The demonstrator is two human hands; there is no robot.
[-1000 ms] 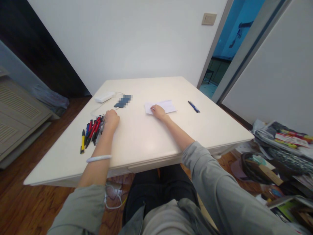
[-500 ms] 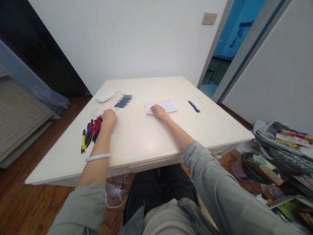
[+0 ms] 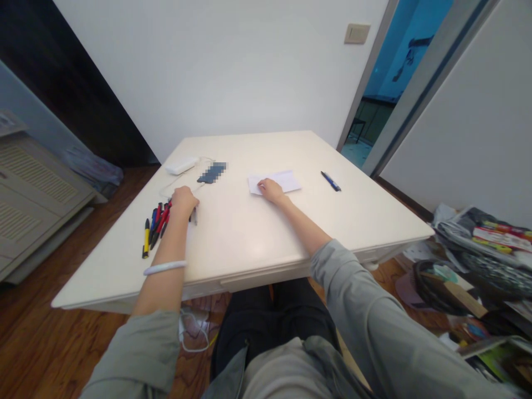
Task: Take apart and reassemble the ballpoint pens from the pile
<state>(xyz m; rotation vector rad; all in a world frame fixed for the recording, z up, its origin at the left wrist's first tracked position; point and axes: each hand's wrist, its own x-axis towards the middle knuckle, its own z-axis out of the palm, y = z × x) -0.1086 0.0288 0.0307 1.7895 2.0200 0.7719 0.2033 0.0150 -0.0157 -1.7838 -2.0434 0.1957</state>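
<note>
My left hand (image 3: pixel 184 200) is closed at the right side of a pile of pens (image 3: pixel 160 221) with red, blue and black barrels. A slim pen (image 3: pixel 195 215), greyish at its lower end, shows below its fingertips; the rest of it is hidden by the hand. A yellow and black pen (image 3: pixel 146 238) lies at the pile's left. Resting on a folded sheet of white paper (image 3: pixel 288 181) in mid-table, my right hand (image 3: pixel 270 189) has its fingers curled together at the sheet's left part. Farther right lies a blue pen (image 3: pixel 331 181), apart from both hands.
On the white table (image 3: pixel 249 238), a phone (image 3: pixel 213 172) with a blurred screen and a white box-like device (image 3: pixel 182 165) lie at the back left, with a white cable near them. A wall stands behind. Bins and clutter (image 3: pixel 449 282) stand on the floor at the right.
My left hand has shifted slightly, and more of the slim pen shows under its fingers. My right hand stays on the paper. The whole view has moved a little.
</note>
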